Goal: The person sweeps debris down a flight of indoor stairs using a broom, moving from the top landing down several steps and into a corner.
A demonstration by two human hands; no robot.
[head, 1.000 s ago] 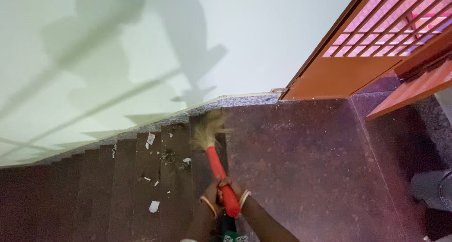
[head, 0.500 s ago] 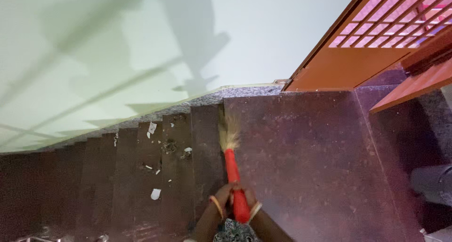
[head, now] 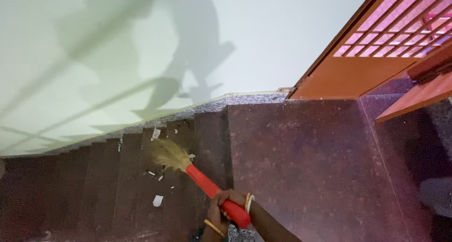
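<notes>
Gripping the red handle of a broom [head: 207, 188], both hands sit low in the view, near the bottom edge. The right hand [head: 235, 200] wraps its fingers tight round the handle close to its lower end, a pale bangle [head: 248, 203] on that wrist. The left hand [head: 215, 213] closes on the handle just beside the right one, with a yellow bangle [head: 213, 227] on its wrist. From the hands the broom slants up and to the left, and its straw-coloured bristles [head: 169, 153] fan out over the upper steps of a dark stone staircase [head: 94, 185], just below the top edge where the stairs meet the landing [head: 306, 162]. Scattered on the steps about the bristles lie bits of litter: a white scrap of paper [head: 158, 200] lower down, another pale scrap [head: 155, 134] near the wall edge of a step, and small dark and white crumbs [head: 153, 174] between them. Along the far side of the stairs runs a pale green wall [head: 117, 58] crossed by shadows. At the landing's far right corner stands an orange-brown metal gate [head: 376, 49] with a grid of bars in its upper part.
</notes>
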